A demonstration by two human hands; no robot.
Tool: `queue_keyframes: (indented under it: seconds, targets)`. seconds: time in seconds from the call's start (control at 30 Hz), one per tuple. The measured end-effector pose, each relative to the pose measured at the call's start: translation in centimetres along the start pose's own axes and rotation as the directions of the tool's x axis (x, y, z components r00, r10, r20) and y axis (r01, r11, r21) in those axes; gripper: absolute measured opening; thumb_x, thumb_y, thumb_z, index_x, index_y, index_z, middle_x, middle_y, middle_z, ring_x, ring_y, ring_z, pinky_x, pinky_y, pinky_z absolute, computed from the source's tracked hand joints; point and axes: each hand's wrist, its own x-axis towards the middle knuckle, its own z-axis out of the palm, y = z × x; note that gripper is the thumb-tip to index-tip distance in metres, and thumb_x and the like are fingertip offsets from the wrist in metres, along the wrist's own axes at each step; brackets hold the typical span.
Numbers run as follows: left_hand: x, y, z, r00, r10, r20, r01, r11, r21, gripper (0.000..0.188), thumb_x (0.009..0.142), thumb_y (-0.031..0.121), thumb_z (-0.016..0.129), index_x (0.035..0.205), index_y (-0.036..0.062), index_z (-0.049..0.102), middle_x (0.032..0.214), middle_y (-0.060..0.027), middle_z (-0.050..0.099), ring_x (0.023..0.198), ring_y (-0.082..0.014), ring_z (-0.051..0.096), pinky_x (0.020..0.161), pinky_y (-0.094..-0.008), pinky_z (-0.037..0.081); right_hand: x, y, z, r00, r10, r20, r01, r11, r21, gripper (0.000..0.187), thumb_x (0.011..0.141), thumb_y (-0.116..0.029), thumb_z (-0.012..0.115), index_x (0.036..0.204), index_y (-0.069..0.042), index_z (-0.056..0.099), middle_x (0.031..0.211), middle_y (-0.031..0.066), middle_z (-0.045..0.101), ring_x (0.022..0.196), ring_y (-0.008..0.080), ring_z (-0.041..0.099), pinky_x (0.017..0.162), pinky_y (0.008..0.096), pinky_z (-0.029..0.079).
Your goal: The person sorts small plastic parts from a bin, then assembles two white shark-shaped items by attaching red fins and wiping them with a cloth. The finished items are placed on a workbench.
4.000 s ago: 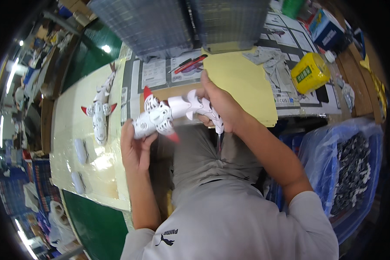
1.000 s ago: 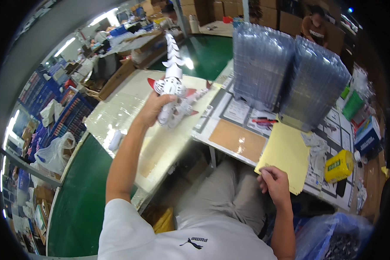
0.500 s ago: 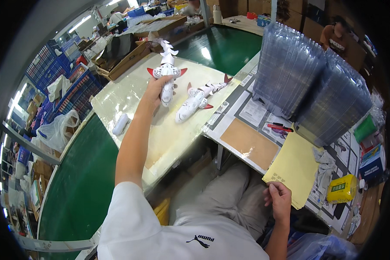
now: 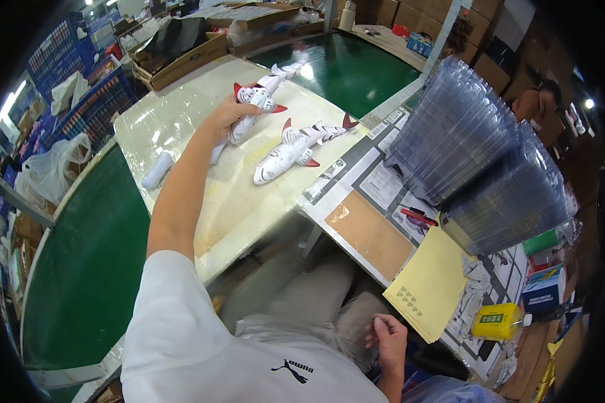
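Note:
My left hand [image 4: 230, 115] is wrapped round the front body of a white toy shark [image 4: 265, 84] with red fins. Its jointed tail points to the far right, over the table's back edge. A second white toy shark [image 4: 282, 158], also red-finned, lies on the pale table [image 4: 232, 201] to the right. Left of my forearm rests a smooth white oblong piece [image 4: 157, 170]. Another pale piece [image 4: 216, 152] peeks out beside my wrist, mostly hidden. Over my lap, near the yellow sheets [image 4: 427, 285], my right hand [image 4: 388, 336] is loosely bent, fingers apart, nothing visible in it.
Stacked clear plastic trays [image 4: 450, 134] stand on the right table, with a red pen [image 4: 418, 216], a brown board [image 4: 370, 232] and a yellow bottle [image 4: 496, 321]. Green surfaces [image 4: 81, 248] flank the pale table. An open carton [image 4: 181, 60] sits behind it; a person [image 4: 541, 104] is far right.
The view has shifted. My left hand has turned the held toy shark so its tail swings from pointing away to pointing right. My right hand has drawn away from the yellow sheets.

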Motion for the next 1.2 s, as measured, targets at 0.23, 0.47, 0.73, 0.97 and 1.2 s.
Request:
queue_keyframes:
  seconds: [0.23,0.47,0.73,0.97,1.2]
  targets:
    - [0.0,2.3,0.2,0.986,0.116,0.122,-0.121,0.992,0.036,0.087,0.072,0.008,0.085,0.151,0.0087,0.049,0.124,-0.0117,0.068,0.105,-0.0208,0.067,0.092,-0.0350,0.055,-0.1,-1.7,1.5,0.992,-0.079,0.095,0.081,0.997,-0.017,0.021,0.102,-0.015,0.065,0.112,0.003,0.070,0.084,0.0083,0.072,0.062,0.0114,0.062,0.053,0.0253,0.051]
    - [-3.5,7.7,9.6,0.807,0.134,0.575,-0.147,0.989,-0.024,0.057,0.079,0.014,0.083,0.129,-0.0002,0.059,0.114,-0.0133,0.072,0.095,-0.0219,0.071,0.085,-0.0357,0.058,1.0,-9.4,3.9,0.936,-0.298,0.189,0.333,0.923,-0.195,0.034,0.099,-0.021,0.071,0.124,0.002,0.069,0.094,0.0043,0.073,0.076,0.0105,0.066,0.064,0.0243,0.053]
    - [-18.2,3.5,34.4,0.527,0.159,0.835,0.165,0.945,-0.283,0.069,0.092,0.014,0.075,0.153,0.0042,0.044,0.133,-0.0086,0.064,0.119,-0.0195,0.063,0.103,-0.0377,0.051,2.9,-14.1,4.8,0.564,-0.799,-0.207,0.816,0.502,0.287,0.073,0.091,-0.023,0.079,0.149,-0.002,0.040,0.130,0.0143,0.060,0.117,0.0198,0.061,0.098,0.0365,0.051]
    - [-29.1,-4.3,39.0,0.477,0.114,0.871,-0.122,0.991,-0.063,0.067,0.100,0.025,0.067,0.157,0.0041,0.039,0.142,-0.0162,0.059,0.126,-0.0228,0.058,0.103,-0.0364,0.048,-3.6,-9.0,-8.1,0.474,-0.590,-0.654,0.826,0.555,0.099,0.049,0.089,-0.016,0.075,0.131,-0.004,0.056,0.110,0.0029,0.063,0.092,0.0108,0.060,0.079,0.0281,0.051]
    - [-31.9,-14.1,32.7,0.476,-0.166,0.863,0.136,0.984,0.114,0.056,0.098,0.018,0.073,0.146,-0.0012,0.051,0.127,-0.0177,0.066,0.097,-0.0219,0.068,0.077,-0.0327,0.057,-8.9,-7.5,-21.1,0.129,-0.546,-0.828,0.816,0.532,-0.224,0.059,0.084,-0.015,0.080,0.136,-0.005,0.053,0.118,0.0072,0.066,0.104,0.0171,0.065,0.090,0.0332,0.053]
